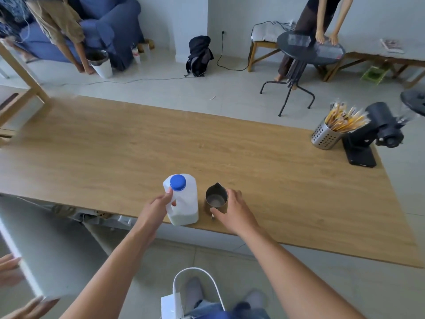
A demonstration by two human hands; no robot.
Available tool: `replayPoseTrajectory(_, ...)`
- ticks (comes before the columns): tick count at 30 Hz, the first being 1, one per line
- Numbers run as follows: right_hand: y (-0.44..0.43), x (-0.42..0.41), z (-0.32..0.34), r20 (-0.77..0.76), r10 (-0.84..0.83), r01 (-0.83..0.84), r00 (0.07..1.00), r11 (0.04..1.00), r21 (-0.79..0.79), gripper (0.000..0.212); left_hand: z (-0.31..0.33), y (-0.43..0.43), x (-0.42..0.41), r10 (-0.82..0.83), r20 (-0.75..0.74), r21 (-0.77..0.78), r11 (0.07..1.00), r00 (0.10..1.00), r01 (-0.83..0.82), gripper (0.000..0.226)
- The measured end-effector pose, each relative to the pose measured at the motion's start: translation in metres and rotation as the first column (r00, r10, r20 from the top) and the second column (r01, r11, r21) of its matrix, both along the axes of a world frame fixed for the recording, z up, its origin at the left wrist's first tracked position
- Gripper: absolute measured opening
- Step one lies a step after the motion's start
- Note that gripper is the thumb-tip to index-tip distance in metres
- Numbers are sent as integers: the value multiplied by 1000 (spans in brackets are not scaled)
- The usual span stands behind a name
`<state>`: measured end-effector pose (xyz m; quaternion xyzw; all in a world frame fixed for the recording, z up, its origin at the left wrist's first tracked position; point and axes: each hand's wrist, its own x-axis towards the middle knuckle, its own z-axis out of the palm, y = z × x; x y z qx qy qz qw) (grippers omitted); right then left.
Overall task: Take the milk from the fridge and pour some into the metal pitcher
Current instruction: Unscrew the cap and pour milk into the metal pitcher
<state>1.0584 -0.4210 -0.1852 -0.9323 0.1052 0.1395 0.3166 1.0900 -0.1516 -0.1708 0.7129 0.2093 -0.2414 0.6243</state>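
Observation:
A white plastic milk jug [186,201] with a blue cap stands upright near the front edge of the wooden table [115,153]; a little milk shows at its bottom. My left hand [158,208] grips its handle from the left. Just right of the jug stands the small metal pitcher [215,199], spout pointing away, with what looks like a little liquid inside. My right hand [234,210] wraps around the pitcher's right side, thumb at its near edge.
At the table's far right stand a perforated metal cup of yellow sticks [326,134] and a black grinder [372,134]. A white panel [34,249], held by another person's hands, is at the lower left. Other people, a sofa and a round black side table [310,49] are beyond the table.

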Motion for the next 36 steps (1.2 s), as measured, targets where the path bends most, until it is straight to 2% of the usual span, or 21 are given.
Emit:
replayPoseTrajectory(2, 3, 12, -5, -7, 7, -7, 1000, 1000, -19, 94, -3, -4, 5, -6, 7, 5, 1000, 1000, 6, 71)
replayPoseTrajectory(7, -8, 31, -20, -54, 59, -60, 997, 998, -13, 101, 2, -26, 9, -42, 11, -26, 999, 999, 42, 51)
replayPoseTrajectory(12, -40, 40, -28, -47, 85, -85, 995, 996, -4, 98, 6, -50, 18, -76, 13, -5, 997, 997, 76, 60)
replayPoseTrajectory(18, -93, 54, -29, -47, 110, -111, 993, 994, -13, 89, 11, -98, 28, -86, 37, -15, 996, 996, 87, 50)
replayPoseTrajectory(29, -167, 53, -32, -50, 14, -14, 999, 1000, 5, 86, 4, -163, 47, -217, 79, -26, 975, 973, 219, 45)
replayPoseTrajectory(33, -169, 51, -32, -56, -21, 24, 998, 999, 43, 83, -8, -158, 55, -286, 122, 2, 958, 950, 288, 73)
replayPoseTrajectory(36, -163, 49, -31, -56, -47, 50, 997, 998, 40, 86, -16, -153, 58, -313, 135, 45, 950, 940, 310, 74)
